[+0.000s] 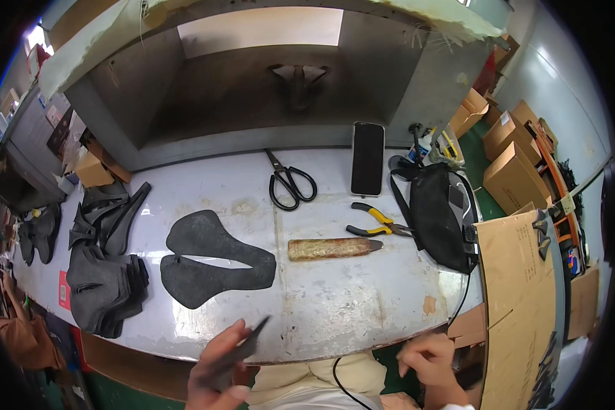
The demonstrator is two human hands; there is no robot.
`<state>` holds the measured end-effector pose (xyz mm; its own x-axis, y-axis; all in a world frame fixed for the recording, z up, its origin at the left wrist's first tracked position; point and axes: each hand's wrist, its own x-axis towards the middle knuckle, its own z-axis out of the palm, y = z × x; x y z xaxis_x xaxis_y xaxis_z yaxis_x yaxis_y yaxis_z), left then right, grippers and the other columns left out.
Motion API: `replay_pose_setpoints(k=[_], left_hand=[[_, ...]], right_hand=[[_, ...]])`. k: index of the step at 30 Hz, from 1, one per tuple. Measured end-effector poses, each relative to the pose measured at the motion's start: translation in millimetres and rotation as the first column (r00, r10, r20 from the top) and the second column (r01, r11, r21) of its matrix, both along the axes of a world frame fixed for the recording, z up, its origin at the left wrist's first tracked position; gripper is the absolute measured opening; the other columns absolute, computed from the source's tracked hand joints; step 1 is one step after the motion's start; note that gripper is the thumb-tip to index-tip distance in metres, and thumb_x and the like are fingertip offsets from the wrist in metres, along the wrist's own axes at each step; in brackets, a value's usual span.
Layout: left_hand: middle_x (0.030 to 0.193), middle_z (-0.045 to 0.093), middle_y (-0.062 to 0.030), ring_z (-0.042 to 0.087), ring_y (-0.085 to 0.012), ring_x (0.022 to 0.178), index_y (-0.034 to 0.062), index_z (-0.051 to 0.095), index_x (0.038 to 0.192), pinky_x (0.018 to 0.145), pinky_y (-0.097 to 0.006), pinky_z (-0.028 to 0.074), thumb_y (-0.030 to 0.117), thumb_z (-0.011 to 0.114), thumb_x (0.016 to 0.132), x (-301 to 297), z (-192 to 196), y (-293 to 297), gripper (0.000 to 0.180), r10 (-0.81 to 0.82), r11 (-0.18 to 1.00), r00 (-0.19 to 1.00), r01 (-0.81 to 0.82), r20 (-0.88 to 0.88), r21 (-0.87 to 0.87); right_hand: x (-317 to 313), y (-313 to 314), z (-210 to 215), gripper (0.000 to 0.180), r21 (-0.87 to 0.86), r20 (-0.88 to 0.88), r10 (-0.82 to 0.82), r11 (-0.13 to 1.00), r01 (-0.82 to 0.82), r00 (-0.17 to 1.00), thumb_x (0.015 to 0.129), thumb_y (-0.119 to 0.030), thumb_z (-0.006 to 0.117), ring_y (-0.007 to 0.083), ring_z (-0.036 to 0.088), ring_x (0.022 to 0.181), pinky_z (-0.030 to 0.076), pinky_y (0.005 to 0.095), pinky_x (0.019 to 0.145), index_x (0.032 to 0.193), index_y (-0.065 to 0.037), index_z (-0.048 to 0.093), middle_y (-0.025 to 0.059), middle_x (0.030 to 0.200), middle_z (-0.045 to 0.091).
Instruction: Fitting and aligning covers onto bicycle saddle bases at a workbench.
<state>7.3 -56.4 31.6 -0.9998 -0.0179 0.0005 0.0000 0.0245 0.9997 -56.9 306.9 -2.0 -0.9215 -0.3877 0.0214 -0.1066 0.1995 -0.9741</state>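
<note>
My left hand (215,372) is closed on a thin, dark, flat piece (242,350), which sticks up from the fingers just off the table's front edge. The palm and fingers hide part of its outline. My right hand (428,359) hovers by the front edge further right, fingers curled in; whatever they hold, if anything, is hidden. On the table, beyond my left hand, lies a flat black two-lobed cutout (201,236) with a narrow slit between the lobes. A tool with a tape-wrapped handle (328,249) and a short dark tip rests to its right.
Black-handled scissors (292,188), yellow-black pliers (383,222), a phone (367,158) and a black pouch (434,215) lie farther back. At left are a stack of dark cutouts (102,290) and curved black pieces (119,219). A grey open-fronted box (253,102) borders the back; cardboard (519,301) stands right.
</note>
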Motion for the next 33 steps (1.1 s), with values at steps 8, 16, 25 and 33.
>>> replay_pose_setpoints(k=[8, 16, 25, 33], left_hand=[[0.142, 0.037, -0.0304, 0.045, -0.0456, 0.124, -0.008, 0.04, 0.137, 0.103, -0.049, 0.039, 0.022, 0.076, 0.079, -41.8, -34.2, 68.6, 0.074, -0.236, 0.412, 0.969, 0.036, -0.068, -0.91], [0.082, 0.059, -0.0099, 0.057, -0.0287, 0.074, 0.0028, 0.065, 0.09, 0.067, -0.038, 0.047, 0.002, 0.074, 0.07, -107.5, -41.4, -12.7, 0.022, -0.121, 0.497, 0.938, -0.227, -0.325, -0.838], [0.077, 0.061, -0.0065, 0.058, -0.0264, 0.072, 0.0038, 0.067, 0.081, 0.066, -0.038, 0.048, 0.009, 0.076, 0.07, -145.3, -59.7, -36.1, 0.015, -0.456, 0.34, 0.852, -0.101, -0.257, -0.935], [0.073, 0.06, -0.0071, 0.059, -0.0253, 0.07, 0.0028, 0.066, 0.078, 0.062, -0.036, 0.05, 0.007, 0.075, 0.069, -145.9, -62.9, -40.8, 0.013, -0.529, 0.33, 0.81, -0.079, -0.254, -0.941]], right_hand=[[56.2, 77.4, -56.6, 0.011, 0.415, 0.43, -0.429, 0.875, 0.248, 0.794, 0.086, 0.001, 0.065, 0.0161, 0.07, 0.071, 0.052, 0.0253, 0.06, 0.094, 0.008, 0.068, 0.0149, 0.083, 0.073], [65.3, 101.4, -62.0, 0.019, 0.929, -0.064, -0.352, 0.321, 0.185, 0.934, 0.073, -0.011, 0.074, 0.0384, 0.063, 0.061, 0.047, 0.0447, 0.054, 0.072, 0.001, 0.059, 0.0172, 0.066, 0.064], [-6.0, 13.4, 27.4, 0.023, 0.51, -0.314, 0.008, 0.845, 0.162, 0.949, 0.071, -0.009, 0.08, 0.0233, 0.049, 0.045, 0.037, 0.0339, 0.044, 0.068, -0.006, 0.057, 0.0056, 0.054, 0.05], [-87.0, -137.3, 3.3, 0.02, 0.491, -0.493, 0.53, 0.824, -0.282, 0.69, 0.081, -0.016, 0.071, 0.0262, 0.061, 0.083, 0.049, 0.0337, 0.072, 0.093, -0.003, 0.062, 0.0116, 0.099, 0.064]])
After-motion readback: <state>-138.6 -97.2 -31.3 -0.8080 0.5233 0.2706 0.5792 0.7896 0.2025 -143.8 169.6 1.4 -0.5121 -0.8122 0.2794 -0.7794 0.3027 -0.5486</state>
